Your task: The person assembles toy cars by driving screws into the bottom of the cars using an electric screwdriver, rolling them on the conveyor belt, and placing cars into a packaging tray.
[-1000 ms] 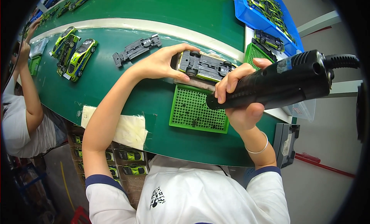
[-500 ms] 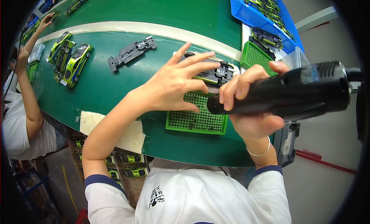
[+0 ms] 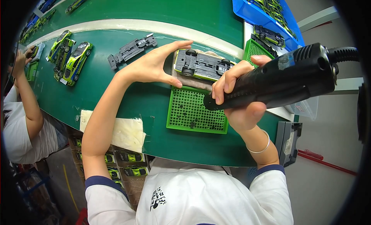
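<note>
A toy car [image 3: 203, 65] lies wheels up on a pale pad [image 3: 197, 83], its dark underside showing. Around the pad's left end curves my left hand [image 3: 154, 65], thumb and fingers spread wide with nothing held; whether it touches the car I cannot tell. My right hand [image 3: 235, 91] grips a thick black electric screwdriver [image 3: 282, 80] with a corded end. The tool's other end hangs over a green perforated tray [image 3: 177, 122], which holds small dark pieces, likely screws. A loose grey car chassis [image 3: 131, 50] rests beyond my left hand.
Several green toy cars [image 3: 77, 62] stand at the left. A blue bin [image 3: 247, 10] full of cars and another green tray [image 3: 253, 51] are at the far right. Yellowish paper [image 3: 125, 132] lies at the near edge, above a partitioned box of cars [image 3: 131, 157]. A co-worker's arm [image 3: 29, 97] shows at left.
My left hand has drawn back left from over the car and tray to the car's left end, uncovering the car. The screwdriver has shifted slightly left, its rear end tilting up.
</note>
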{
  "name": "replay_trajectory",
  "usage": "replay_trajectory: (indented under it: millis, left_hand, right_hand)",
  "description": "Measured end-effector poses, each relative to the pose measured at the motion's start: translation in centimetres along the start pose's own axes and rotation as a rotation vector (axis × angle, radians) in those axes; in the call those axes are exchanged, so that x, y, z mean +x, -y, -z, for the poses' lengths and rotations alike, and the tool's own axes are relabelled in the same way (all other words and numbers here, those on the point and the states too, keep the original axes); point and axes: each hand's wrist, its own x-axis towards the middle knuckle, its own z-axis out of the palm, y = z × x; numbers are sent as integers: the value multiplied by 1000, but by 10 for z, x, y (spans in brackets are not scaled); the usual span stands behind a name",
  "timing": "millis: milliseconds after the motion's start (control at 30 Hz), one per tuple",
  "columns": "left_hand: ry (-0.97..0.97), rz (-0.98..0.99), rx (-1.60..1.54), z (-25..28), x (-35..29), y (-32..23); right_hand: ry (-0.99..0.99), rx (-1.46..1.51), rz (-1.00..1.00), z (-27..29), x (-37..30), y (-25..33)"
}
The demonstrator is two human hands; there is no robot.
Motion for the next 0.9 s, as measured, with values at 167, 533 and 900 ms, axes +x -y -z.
replay_trajectory:
  millis: [167,533,900]
  left_hand:
    - [47,33,-35,4,2,2]
    - [-20,33,-67,3,2,7]
    - [-47,11,-28,1,1,7]
  right_hand:
    - [15,-25,5,-1,0,1]
    - [104,62,247,0,28,23]
    - [86,65,390,-35,97,-9]
